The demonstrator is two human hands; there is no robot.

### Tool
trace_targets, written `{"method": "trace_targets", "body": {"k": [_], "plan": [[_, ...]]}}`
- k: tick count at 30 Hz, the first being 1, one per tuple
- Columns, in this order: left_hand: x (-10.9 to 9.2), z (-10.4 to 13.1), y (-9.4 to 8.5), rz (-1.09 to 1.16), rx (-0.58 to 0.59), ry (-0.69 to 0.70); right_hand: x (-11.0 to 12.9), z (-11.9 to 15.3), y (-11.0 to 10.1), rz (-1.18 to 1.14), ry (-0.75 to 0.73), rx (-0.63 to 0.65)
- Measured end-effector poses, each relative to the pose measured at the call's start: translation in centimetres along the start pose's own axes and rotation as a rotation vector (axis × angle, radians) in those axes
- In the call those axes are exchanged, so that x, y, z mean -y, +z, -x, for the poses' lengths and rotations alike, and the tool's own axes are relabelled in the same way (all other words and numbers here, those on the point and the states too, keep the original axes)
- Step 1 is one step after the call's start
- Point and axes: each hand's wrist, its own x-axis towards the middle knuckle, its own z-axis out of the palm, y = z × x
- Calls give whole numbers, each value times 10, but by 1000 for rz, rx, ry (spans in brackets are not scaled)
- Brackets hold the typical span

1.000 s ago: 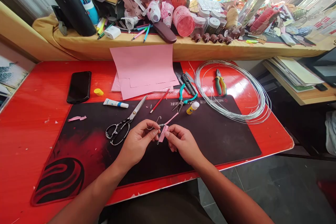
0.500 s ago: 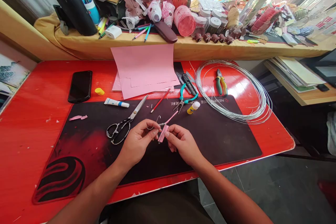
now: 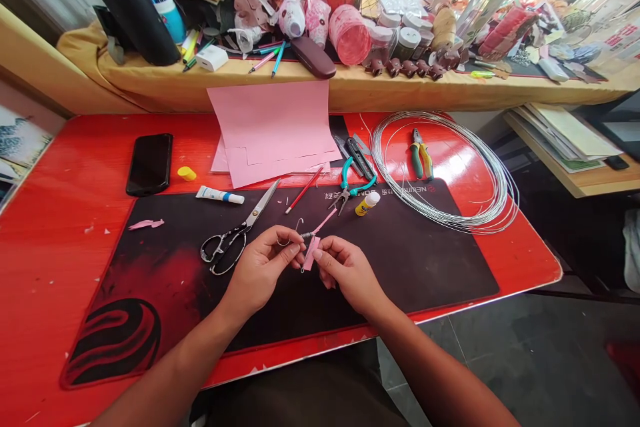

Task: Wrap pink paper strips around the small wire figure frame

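Over the dark desk mat (image 3: 400, 260), my left hand (image 3: 260, 270) pinches a small bent wire piece (image 3: 307, 235) with a tight coil in its middle and a hooked end. My right hand (image 3: 350, 272) has thumb and fingers closed on a folded pink paper piece (image 3: 311, 256) wrapped about part of the wire. From the coil a narrow pink strip (image 3: 326, 219) slants up to the right. Fingers hide part of the wire. Black-handled scissors (image 3: 240, 229) lie just left of my left hand. Close beyond my right hand are teal-handled pliers (image 3: 353, 190) and a glue stick (image 3: 367, 204).
Pink paper sheets (image 3: 275, 123) lie at the back, beside a box cutter (image 3: 363, 155). A wire coil (image 3: 510, 200) and yellow-green pliers (image 3: 421, 157) are at right. Leftward are a phone (image 3: 149, 165), a glue tube (image 3: 220, 195) and a red pencil (image 3: 303, 192). A cluttered shelf (image 3: 390, 90) runs behind.
The pink paper piece has turned slightly in my fingers and shows a broader face. Both hands stay in nearly the same place; the view has shifted a little.
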Motion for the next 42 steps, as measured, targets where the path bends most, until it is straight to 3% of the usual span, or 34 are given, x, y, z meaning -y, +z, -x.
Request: {"method": "trace_targets", "body": {"k": [42], "plan": [[-1,1,10,8,2,-6,0,0,1,-17,-24,-21]]}}
